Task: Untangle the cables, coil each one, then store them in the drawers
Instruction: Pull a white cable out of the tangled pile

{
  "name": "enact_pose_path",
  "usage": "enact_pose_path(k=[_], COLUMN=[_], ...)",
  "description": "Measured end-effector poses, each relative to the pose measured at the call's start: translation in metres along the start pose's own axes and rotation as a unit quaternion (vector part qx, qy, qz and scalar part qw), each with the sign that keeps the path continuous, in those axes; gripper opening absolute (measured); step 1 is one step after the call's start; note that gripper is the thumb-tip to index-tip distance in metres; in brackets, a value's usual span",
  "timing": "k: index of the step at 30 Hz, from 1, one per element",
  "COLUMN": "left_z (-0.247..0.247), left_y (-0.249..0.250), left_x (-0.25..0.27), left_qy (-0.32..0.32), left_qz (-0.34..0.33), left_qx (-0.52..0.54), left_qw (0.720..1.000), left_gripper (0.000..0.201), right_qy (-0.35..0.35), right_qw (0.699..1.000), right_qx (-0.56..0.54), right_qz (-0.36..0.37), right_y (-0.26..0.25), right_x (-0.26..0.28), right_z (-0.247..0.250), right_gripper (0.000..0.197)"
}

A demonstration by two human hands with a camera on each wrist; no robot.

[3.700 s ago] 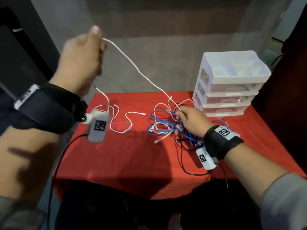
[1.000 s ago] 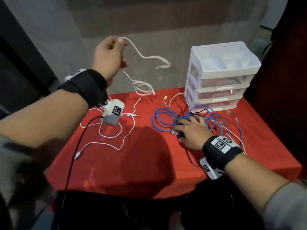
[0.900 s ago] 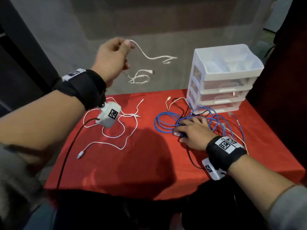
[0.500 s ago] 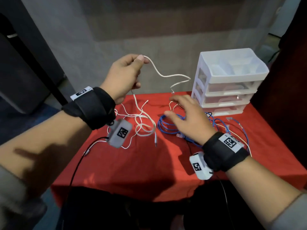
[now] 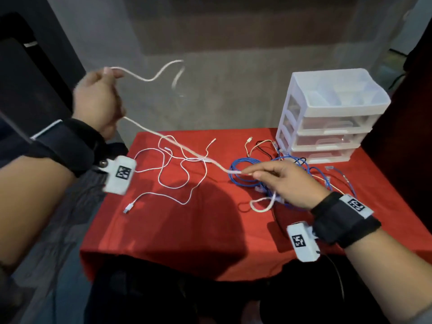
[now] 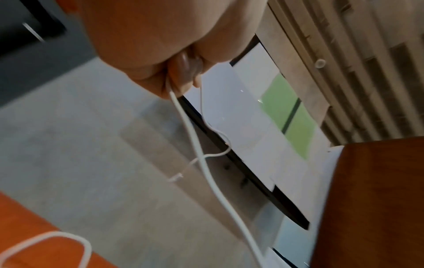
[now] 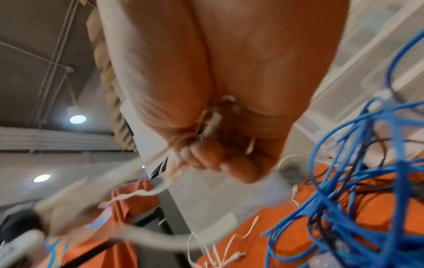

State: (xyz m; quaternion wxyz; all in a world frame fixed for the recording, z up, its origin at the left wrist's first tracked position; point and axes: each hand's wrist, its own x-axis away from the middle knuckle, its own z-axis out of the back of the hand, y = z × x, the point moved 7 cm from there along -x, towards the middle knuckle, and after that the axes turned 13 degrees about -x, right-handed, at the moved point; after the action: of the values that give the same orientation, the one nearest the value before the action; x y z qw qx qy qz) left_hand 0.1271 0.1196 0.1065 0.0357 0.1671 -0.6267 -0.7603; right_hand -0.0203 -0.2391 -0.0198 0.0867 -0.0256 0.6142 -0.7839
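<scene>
A white cable point(image 5: 177, 148) runs taut from my left hand point(image 5: 109, 73) down to my right hand point(image 5: 253, 174). The left hand, raised off the table's back left corner, grips it in curled fingers, and the free end point(image 5: 177, 73) whips in the air. Low over the cloth, the right hand pinches the cable, and a short loop point(image 5: 261, 205) hangs beneath it. The left wrist view shows the cable point(image 6: 201, 163) leaving my fist point(image 6: 160, 54). In the right wrist view my fingertips point(image 7: 206, 159) close on it beside the blue cable tangle point(image 7: 344, 181). That blue tangle point(image 5: 243, 164) lies under the right hand.
A second white cable point(image 5: 163, 181) sprawls loose on the red cloth point(image 5: 187, 230) at the left. Black and cream cables point(image 5: 259, 146) lie by the white three-drawer unit point(image 5: 332, 118) at the back right, all drawers closed. A dark wooden panel stands at the far right.
My left hand has swung left and up with the white cable. My right hand, open above the blue tangle half a second ago, now pinches that cable, which is pulled straight between the hands.
</scene>
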Motion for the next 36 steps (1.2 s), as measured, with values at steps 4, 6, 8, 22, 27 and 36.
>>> enact_pose_path(k=[4, 6, 8, 22, 27, 36], left_z=[0.039, 0.052, 0.071, 0.046, 0.014, -0.042], left_y=[-0.035, -0.048, -0.06, -0.001, 0.002, -0.173], left_x=[-0.02, -0.026, -0.037, 0.012, 0.032, 0.082], left_qy=[0.039, 0.06, 0.077, 0.006, -0.007, -0.202], left_qz=[0.048, 0.059, 0.082, -0.087, -0.266, -0.224], left_qx=[0.015, 0.026, 0.051, -0.065, -0.291, -0.625], left_qw=[0.998, 0.996, 0.992, 0.994, 0.919, 0.72], left_gripper=[0.026, 0.024, 0.022, 0.022, 0.026, 0.064], right_qy=[0.037, -0.001, -0.033, 0.067, -0.042, -0.142], right_qw=[0.999, 0.999, 0.994, 0.987, 0.999, 0.971], right_qx=[-0.01, 0.044, 0.101, -0.147, -0.016, 0.18], right_qz=[-0.016, -0.005, 0.0, 0.026, 0.004, -0.068], right_y=[0.002, -0.003, 0.0, -0.051, -0.049, 0.041], right_x=[0.004, 0.003, 0.002, -0.056, -0.101, -0.04], right_z=[0.025, 0.025, 0.03, -0.047, -0.118, -0.1], right_gripper=[0.018, 0.013, 0.014, 0.009, 0.041, 0.03])
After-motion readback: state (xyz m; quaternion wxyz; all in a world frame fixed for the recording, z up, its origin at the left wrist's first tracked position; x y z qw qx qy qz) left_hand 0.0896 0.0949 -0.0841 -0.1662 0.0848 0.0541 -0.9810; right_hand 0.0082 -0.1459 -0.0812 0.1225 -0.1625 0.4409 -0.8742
